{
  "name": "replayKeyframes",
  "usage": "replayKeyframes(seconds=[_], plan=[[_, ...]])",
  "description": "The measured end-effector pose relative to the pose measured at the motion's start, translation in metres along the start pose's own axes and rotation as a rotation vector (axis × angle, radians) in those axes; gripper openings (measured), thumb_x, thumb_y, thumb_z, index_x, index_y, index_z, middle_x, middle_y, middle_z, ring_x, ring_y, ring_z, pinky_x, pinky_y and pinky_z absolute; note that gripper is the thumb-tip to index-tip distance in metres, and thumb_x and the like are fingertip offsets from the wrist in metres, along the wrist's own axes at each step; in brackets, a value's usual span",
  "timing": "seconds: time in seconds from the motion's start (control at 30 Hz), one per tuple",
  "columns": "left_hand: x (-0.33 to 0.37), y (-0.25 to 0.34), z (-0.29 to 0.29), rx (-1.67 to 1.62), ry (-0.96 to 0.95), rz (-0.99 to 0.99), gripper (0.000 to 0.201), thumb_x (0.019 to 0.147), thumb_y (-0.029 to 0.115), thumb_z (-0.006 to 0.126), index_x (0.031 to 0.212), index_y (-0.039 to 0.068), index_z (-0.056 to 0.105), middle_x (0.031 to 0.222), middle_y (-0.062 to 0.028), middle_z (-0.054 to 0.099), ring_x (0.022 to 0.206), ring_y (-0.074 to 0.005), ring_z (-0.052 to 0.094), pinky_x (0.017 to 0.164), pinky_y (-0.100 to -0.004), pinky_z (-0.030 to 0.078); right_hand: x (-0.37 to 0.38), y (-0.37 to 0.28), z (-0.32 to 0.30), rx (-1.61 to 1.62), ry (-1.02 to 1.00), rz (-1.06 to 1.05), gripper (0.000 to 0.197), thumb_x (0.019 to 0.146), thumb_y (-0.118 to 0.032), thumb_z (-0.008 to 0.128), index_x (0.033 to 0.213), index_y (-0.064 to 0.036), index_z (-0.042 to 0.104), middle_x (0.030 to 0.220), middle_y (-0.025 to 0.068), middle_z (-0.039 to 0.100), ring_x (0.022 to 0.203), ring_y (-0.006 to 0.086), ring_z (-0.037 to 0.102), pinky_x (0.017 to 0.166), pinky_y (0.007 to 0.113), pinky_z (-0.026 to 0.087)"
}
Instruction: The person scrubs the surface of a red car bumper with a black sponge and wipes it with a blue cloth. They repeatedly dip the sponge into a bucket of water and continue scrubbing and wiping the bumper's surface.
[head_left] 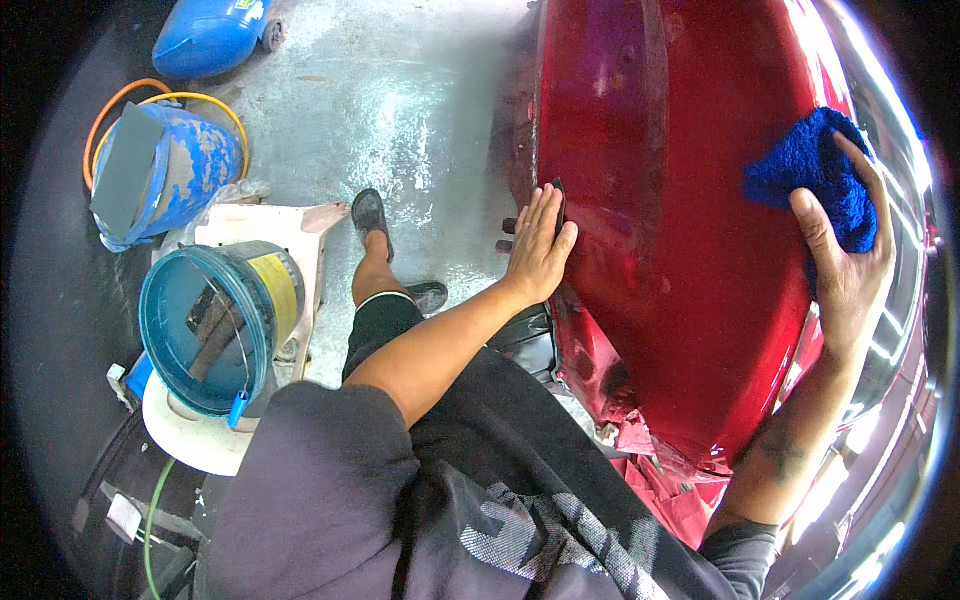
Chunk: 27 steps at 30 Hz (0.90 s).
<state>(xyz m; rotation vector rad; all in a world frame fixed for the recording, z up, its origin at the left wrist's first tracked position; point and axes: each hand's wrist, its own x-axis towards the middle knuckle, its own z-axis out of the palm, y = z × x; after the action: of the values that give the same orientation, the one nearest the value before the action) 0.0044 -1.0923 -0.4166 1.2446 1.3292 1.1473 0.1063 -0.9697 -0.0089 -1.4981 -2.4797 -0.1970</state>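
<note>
My left hand (541, 246) lies on the left edge of a glossy red car body panel (690, 200), fingers straight and close together. Under them a thin dark piece, which looks like a sanding sheet (560, 200), is pressed against the panel; only its edge shows. My right hand (850, 265) grips a blue cloth (825, 175) on the panel's right side, thumb and fingers spread around it. The cloth is bunched up and rests on the paint.
To the left a teal bucket (150, 340) of water with a tool inside stands on a white plastic chair (190, 435). Behind it are a worn blue drum (205, 150) with hoses and a blue tank (205, 40). Masking paper (680, 500) covers the panel's near end.
</note>
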Motion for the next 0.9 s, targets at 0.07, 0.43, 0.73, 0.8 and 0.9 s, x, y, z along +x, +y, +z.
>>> replayKeyframes(seconds=[0.07,0.43,0.73,0.8,0.9], plan=[[0.001,0.018,-0.007,0.137,-0.038,-0.107,0.077,0.118,0.051,0.038,0.172,-0.004,0.028,0.180,-0.0298,0.022,0.169,-0.0425,0.019,0.136,-0.0561,0.016,0.004,0.006,0.004,-0.093,0.034,0.067,0.048,0.097,-0.037,0.087,0.133,-0.0073,0.075,0.127,0.0128,0.075,0.116,0.0220,0.070,0.107,0.037,0.052],[-0.001,-0.021,-0.005,0.033,-0.127,-0.007,0.089,0.116,0.064,0.020,0.177,0.001,0.007,0.185,-0.0245,0.008,0.172,-0.0381,0.004,0.137,-0.0554,0.002,0.027,0.060,0.015,-0.050,0.139,0.146,0.032,0.105,-0.028,0.079,0.126,-0.0029,0.076,0.117,0.0083,0.075,0.107,0.0142,0.066,0.101,0.031,0.052],[0.198,-0.043,-0.040,0.284,-0.036,0.048,0.077,0.119,0.055,0.017,0.176,0.002,0.020,0.186,-0.0152,0.016,0.172,-0.0345,0.007,0.137,-0.0543,0.005,0.028,0.109,0.004,-0.393,-0.039,-0.344,0.037,0.116,-0.012,0.055,0.151,-0.0102,0.069,0.152,0.0139,0.063,0.137,0.0289,0.063,0.119,0.039,0.046],[0.177,-0.049,-0.036,0.284,-0.053,0.051,0.080,0.118,0.057,0.015,0.177,0.003,0.017,0.186,-0.0160,0.013,0.172,-0.0350,0.006,0.137,-0.0550,0.004,0.031,0.105,0.006,-0.412,-0.028,-0.304,0.037,0.115,-0.011,0.056,0.150,-0.0081,0.068,0.150,0.0139,0.064,0.136,0.0274,0.063,0.120,0.039,0.045],[0.065,-0.048,-0.012,0.150,-0.173,0.051,0.088,0.116,0.064,0.021,0.177,0.002,0.013,0.186,-0.0191,0.007,0.173,-0.0356,0.002,0.137,-0.0579,0.001,0.027,0.081,0.014,-0.171,0.043,0.034,0.037,0.115,-0.009,0.057,0.149,-0.0051,0.067,0.149,0.0141,0.065,0.136,0.0255,0.063,0.120,0.039,0.045]])
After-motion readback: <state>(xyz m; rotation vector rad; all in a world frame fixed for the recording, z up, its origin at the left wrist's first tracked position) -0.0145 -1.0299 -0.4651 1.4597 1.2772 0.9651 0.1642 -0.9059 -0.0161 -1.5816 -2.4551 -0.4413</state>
